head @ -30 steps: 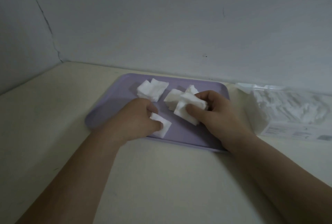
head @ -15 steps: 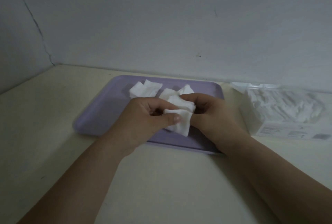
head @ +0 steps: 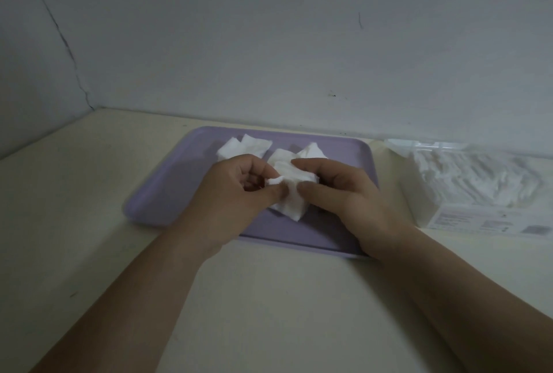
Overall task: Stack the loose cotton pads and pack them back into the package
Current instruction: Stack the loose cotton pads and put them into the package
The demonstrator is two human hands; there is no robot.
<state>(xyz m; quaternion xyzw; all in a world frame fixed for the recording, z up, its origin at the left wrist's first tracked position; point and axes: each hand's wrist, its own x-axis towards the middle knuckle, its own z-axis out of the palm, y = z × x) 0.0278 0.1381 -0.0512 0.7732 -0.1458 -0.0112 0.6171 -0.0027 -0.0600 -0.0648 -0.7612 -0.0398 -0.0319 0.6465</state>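
Over the lilac tray [head: 167, 193] my left hand [head: 236, 196] and my right hand [head: 344, 196] meet, both pinching a small stack of white cotton pads [head: 290, 193] between thumbs and fingers. More loose cotton pads [head: 245, 146] lie on the tray's far part, and a few others [head: 312, 151] show just behind my fingers. The clear plastic package [head: 472, 184], partly filled with white pads, lies on the table to the right of the tray.
The tray and package sit on a cream table [head: 74, 208] that runs up against a pale wall [head: 269, 43] at the back and another wall at the left, forming a corner at far left.
My left hand picked a pad off the tray's near part and brought it to the pads in my right hand; both hands now hold the stack together.
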